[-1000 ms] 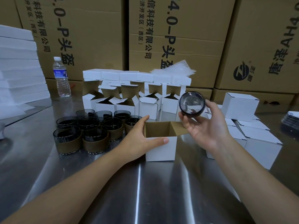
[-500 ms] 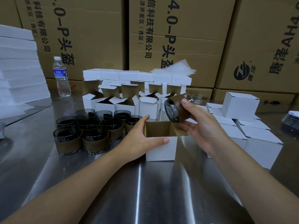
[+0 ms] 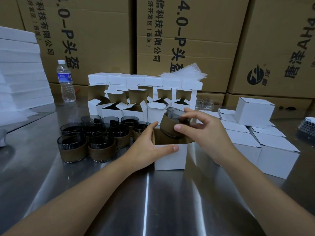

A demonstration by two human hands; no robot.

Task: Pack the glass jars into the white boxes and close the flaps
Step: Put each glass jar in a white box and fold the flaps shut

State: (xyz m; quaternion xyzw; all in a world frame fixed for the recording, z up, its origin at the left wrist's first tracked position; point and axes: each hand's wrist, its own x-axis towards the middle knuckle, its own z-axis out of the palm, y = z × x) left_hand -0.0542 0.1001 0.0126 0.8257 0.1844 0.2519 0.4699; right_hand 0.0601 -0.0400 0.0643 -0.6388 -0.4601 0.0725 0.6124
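While the left hand (image 3: 150,142) keeps its grip on the open white box (image 3: 170,157), thumb lying along the front top edge and fingers wrapped over the left wall, the right hand (image 3: 204,133) has brought the glass jar (image 3: 172,123) down to the box's mouth. A second ago the jar was held up and to the right of the box, its round end turned toward the camera. Half a second ago it lay on its side above the box. Now it is nearly upright, tilted slightly left, with its base just entering the opening. The right thumb presses the near side of the jar's brown sleeve, and the curled fingers reach over its rim.

By my reading, the insertion has begun but is unfinished. The jar needs levelling and lowering, and the flaps are not yet closed.

Left of the box, the waiting jars (image 3: 88,135) stand clustered. Behind the box stand the empty boxes (image 3: 136,106). Right of the box lie the closed boxes (image 3: 272,147).
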